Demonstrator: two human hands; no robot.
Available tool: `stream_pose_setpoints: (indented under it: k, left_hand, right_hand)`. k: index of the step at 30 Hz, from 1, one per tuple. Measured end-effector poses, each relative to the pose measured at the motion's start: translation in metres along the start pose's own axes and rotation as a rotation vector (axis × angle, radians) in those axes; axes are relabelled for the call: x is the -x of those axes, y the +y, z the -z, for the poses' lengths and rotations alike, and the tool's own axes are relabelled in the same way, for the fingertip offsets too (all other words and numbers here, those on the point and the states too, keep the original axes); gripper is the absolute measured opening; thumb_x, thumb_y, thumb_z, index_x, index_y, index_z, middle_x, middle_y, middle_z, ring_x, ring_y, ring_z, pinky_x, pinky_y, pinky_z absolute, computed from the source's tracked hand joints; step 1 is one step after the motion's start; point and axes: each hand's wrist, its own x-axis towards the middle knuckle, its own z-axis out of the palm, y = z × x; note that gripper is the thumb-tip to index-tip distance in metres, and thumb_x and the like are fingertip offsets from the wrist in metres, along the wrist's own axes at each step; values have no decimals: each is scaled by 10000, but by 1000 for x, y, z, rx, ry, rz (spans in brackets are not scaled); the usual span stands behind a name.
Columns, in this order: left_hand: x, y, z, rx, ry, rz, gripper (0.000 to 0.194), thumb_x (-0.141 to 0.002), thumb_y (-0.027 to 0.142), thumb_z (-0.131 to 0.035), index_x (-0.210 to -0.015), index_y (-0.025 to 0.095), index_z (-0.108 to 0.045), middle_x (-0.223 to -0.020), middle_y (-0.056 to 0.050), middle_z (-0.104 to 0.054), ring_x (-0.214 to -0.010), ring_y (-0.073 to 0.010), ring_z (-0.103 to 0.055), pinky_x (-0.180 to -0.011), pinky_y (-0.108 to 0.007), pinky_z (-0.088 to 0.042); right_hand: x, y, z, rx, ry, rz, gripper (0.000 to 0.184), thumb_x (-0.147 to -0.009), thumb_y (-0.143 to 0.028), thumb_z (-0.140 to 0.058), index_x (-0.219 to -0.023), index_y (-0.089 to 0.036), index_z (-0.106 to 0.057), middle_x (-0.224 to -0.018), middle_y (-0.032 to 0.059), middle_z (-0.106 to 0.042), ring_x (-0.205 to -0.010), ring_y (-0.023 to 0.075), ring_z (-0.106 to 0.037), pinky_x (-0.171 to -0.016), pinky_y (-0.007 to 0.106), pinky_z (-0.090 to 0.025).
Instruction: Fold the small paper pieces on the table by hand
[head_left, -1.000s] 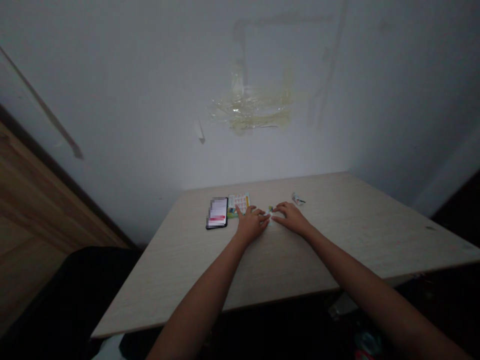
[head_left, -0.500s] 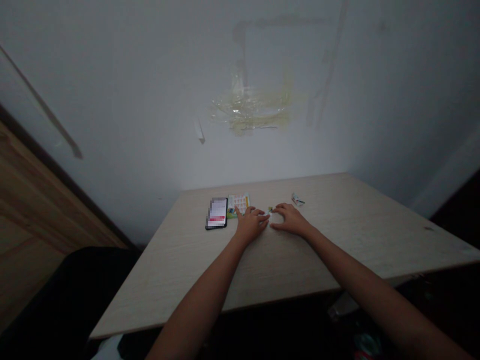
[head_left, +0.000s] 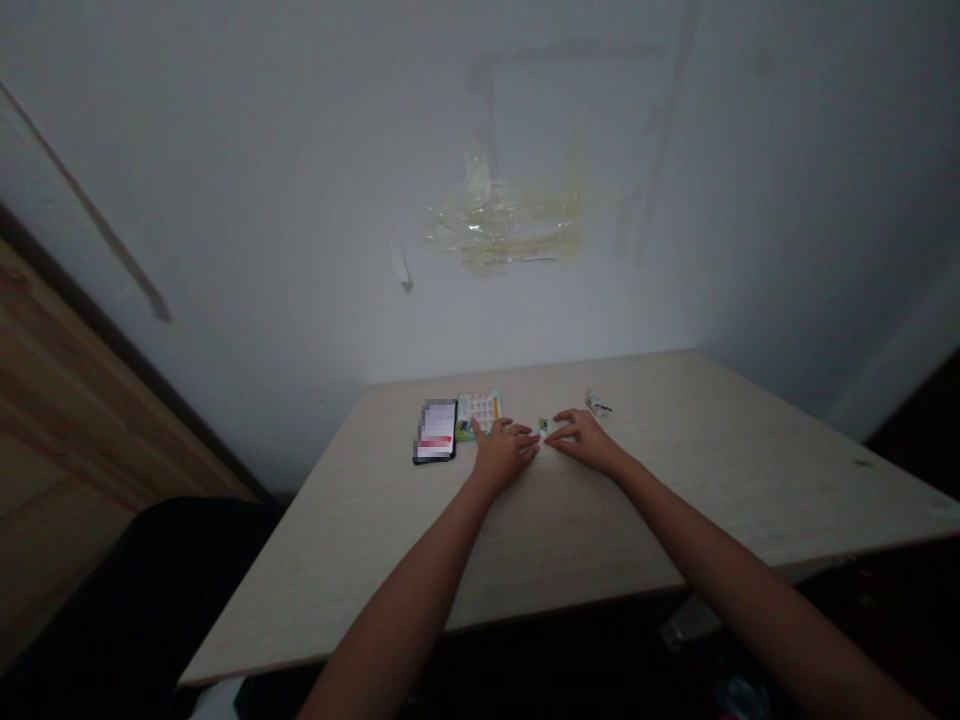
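Observation:
My left hand (head_left: 506,452) rests on the table with its fingers stretched out and the thumb apart, the fingertips beside a tiny pale piece lying flat. My right hand (head_left: 589,440) comes in from the other side. Its thumb and a finger are drawn together close to that spot; what they pinch, if anything, is too small to make out. Just beyond the fingertips, between the hands, lies a small yellow-green and white piece (head_left: 542,424). A printed sheet or booklet (head_left: 480,408) lies beyond my left hand, partly covered by it.
A phone (head_left: 436,430) with its screen lit lies left of the printed sheet. Further right is a crumpled wrapper-like scrap (head_left: 598,404). The pale wooden table (head_left: 555,540) meets a wall (head_left: 300,200) with old tape on it. A dark shape (head_left: 172,570) stands left of the table.
My right thumb has closed in towards the fingers. The left hand stays almost in place, and the whole view has shifted slightly.

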Motion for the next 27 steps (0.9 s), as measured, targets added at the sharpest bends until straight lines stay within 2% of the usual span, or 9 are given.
stream_pose_setpoints:
  k: [8, 13, 17, 23, 27]
  left_hand:
    - [-2, 1, 2, 9, -42, 36, 266, -929, 478, -541, -1157, 452, -676, -1306, 45, -653, -1338, -310, -402, -1051, -822, 6]
    - [-2, -1, -1, 0, -28, 42, 260, -922, 488, -552, -1150, 463, -675, -1308, 62, -653, -1344, -315, -398, -1040, -833, 6]
    - [-2, -2, -2, 0, -23, 39, 264, -922, 488, -553, -1155, 463, -675, -1309, 57, -652, -1341, -318, -399, -1042, -830, 19]
    - [-2, -1, 1, 8, -42, 38, 286, -912, 538, -546, -1159, 472, -674, -1317, 51, -645, -1321, -328, -413, -1036, -833, 21]
    - [-1, -2, 2, 10, -24, 16, 287, -909, 538, -554, -1162, 470, -671, -1304, 47, -652, -1288, -318, -439, -1029, -836, 38]
  right_hand:
    - [-9, 6, -6, 119, 26, -50, 199, -886, -347, -633, -982, -272, -791, -1165, 104, -628, -1123, 248, -554, -1033, 410, -407]
    - [-16, 3, -6, 179, 21, -93, 233, -918, -344, -593, -1042, -273, -777, -1140, 107, -627, -1092, 245, -560, -1009, 395, -413]
    - [-18, -2, -6, 244, 36, -94, 263, -943, -316, -551, -1112, -289, -751, -1096, 105, -627, -1058, 238, -556, -997, 395, -408]
    - [-17, -5, -5, 270, 38, -101, 281, -938, -251, -535, -1117, -302, -746, -1102, 98, -620, -1051, 235, -551, -985, 402, -398]
    - [-15, -5, -3, 248, 54, -62, 254, -909, -289, -581, -1097, -271, -751, -1107, 97, -630, -1060, 241, -553, -990, 412, -403]
